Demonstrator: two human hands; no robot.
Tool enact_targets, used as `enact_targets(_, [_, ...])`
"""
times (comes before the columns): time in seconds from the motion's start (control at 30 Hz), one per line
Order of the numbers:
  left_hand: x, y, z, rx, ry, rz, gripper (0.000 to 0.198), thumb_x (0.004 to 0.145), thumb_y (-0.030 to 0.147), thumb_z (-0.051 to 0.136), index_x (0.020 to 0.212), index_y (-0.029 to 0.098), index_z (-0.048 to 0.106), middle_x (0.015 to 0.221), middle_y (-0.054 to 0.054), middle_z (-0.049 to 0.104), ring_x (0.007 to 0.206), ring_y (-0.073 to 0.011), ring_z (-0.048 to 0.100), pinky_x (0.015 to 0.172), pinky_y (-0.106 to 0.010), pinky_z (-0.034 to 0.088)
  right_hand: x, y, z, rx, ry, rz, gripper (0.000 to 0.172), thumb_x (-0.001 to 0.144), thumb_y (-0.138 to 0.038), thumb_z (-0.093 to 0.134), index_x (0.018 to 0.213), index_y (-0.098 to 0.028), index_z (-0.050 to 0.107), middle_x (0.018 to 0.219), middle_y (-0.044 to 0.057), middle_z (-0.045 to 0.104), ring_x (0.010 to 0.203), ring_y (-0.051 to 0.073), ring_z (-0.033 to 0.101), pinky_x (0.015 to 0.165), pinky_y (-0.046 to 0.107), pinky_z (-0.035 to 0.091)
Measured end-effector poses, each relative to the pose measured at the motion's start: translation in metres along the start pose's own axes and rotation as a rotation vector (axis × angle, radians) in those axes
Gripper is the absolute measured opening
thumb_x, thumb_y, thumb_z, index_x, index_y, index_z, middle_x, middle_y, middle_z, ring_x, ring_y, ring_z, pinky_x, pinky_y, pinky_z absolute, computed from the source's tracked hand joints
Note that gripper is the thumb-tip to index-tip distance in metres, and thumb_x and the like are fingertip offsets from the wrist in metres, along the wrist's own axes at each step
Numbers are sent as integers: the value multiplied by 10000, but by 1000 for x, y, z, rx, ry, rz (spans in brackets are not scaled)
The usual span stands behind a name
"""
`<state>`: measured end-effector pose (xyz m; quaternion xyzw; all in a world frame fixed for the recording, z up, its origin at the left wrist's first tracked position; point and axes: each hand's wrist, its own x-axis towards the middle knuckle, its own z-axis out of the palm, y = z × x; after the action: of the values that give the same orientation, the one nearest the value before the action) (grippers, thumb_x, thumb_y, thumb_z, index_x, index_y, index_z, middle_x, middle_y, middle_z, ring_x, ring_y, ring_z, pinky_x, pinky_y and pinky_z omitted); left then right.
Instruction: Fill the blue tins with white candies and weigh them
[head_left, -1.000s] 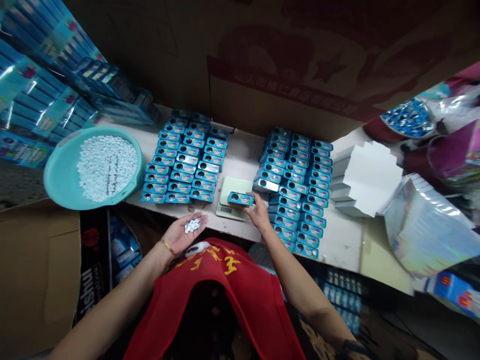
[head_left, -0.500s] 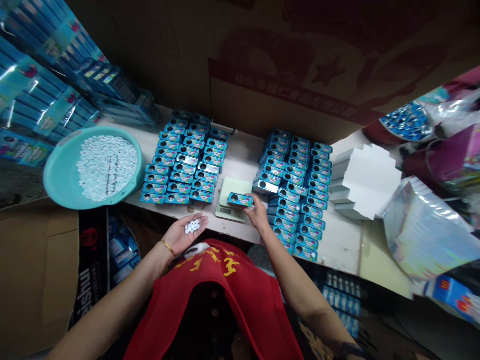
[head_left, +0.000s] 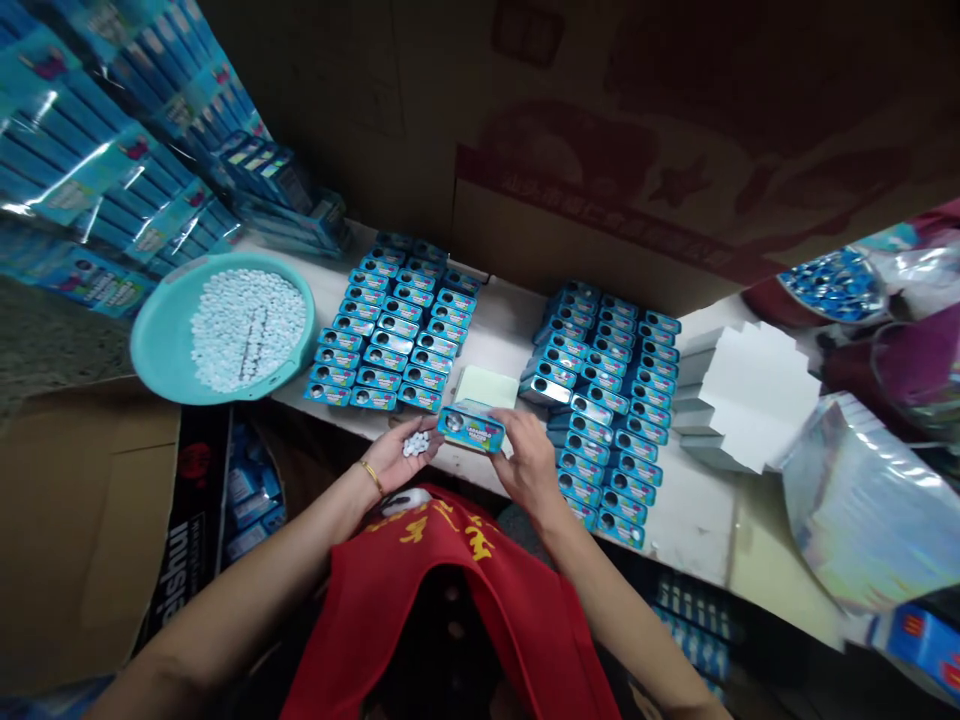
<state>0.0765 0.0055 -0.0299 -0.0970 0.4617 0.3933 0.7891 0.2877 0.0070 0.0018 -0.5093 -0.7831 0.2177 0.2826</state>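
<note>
My left hand (head_left: 395, 455) is palm up, with a small heap of white candies (head_left: 416, 443) cupped in it. Between the thumb and fingers of my right hand (head_left: 527, 458) is a blue candy tin (head_left: 471, 430), raised over the near part of a small pale scale (head_left: 486, 385). The tin's left end is close to the left fingertips, and its printed top with a round dark hole faces me. Much of the scale is hidden behind the tin.
Rows of blue tins (head_left: 375, 377) stand left of the scale, and more tins (head_left: 630, 420) stand to its right. A turquoise basin (head_left: 154, 350) of white candies is at the left. Folded white card (head_left: 772, 400) lies at the right. A large cardboard box (head_left: 570, 230) forms the back.
My right hand has lifted the tin off the scale and brought it towards me. My left hand with the candies has come closer to the tin. The whole view has shifted slightly.
</note>
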Motion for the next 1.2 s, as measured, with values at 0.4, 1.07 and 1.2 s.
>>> enact_targets(0.4, [-1, -1, 6, -6, -45, -5, 131, 783, 179, 501, 777, 94, 601, 668, -67, 633, 599, -128, 594, 544, -235, 507, -2, -20, -4, -206, -79, -81, 474, 728, -127, 454, 1191, -227, 443, 1114, 71, 532, 1008, 258, 453, 833, 405, 372])
enact_targets(1.07, [-2, 23, -17, 579, 229, 399, 208, 659, 293, 639, 801, 142, 616, 515, 35, 498, 413, -44, 400, 344, -155, 227, 2, 86, 61, 413, 131, 360, 354, 714, -294, 546, 1045, -172, 512, 1020, 75, 582, 924, 203, 546, 797, 356, 448])
enact_targets(1.2, [8, 35, -14, 927, 339, 599, 212, 583, 338, 685, 714, 175, 647, 527, 13, 548, 503, -105, 459, 475, -212, 324, -15, 81, 47, 344, 158, 351, 535, 703, -309, 591, 1197, -192, 423, 1192, 99, 493, 1074, 221, 475, 878, 399, 405])
